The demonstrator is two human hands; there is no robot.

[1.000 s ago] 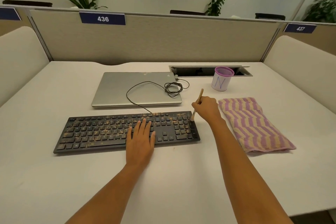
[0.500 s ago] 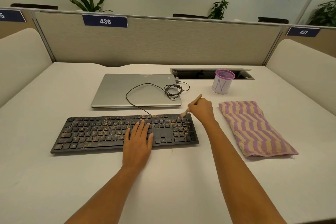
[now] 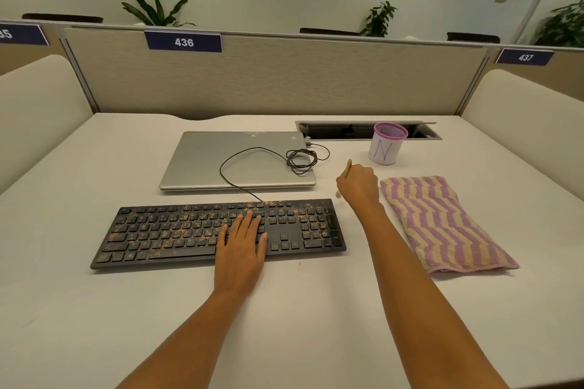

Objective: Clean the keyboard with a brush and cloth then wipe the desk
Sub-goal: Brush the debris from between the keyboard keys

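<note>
**Brushing grit off the keyboard's right end**

Short, light strokes suit this step, flicking debris off the edge and not down between the keys. The left hand point(image 3: 241, 246) lies flat, fingers straight, steadying the keyboard point(image 3: 177, 230). The right hand point(image 3: 358, 183) grips the brush point(image 3: 348, 166) just past the far right corner; its blurred tip is probably off the keys. The cloth point(image 3: 442, 224) lies beside it on the table point(image 3: 316, 325).

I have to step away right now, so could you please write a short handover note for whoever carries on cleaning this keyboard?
The left hand lies flat on the keyboard, fingers straight.
The right hand grips the brush just beyond the keyboard's far right corner.
The cloth lies folded on the desk, right of the keyboard, untouched.
Done: little; brown crumbs cover most keys.
Left: brush the keys, wipe them with the cloth, wipe the desk.
</note>
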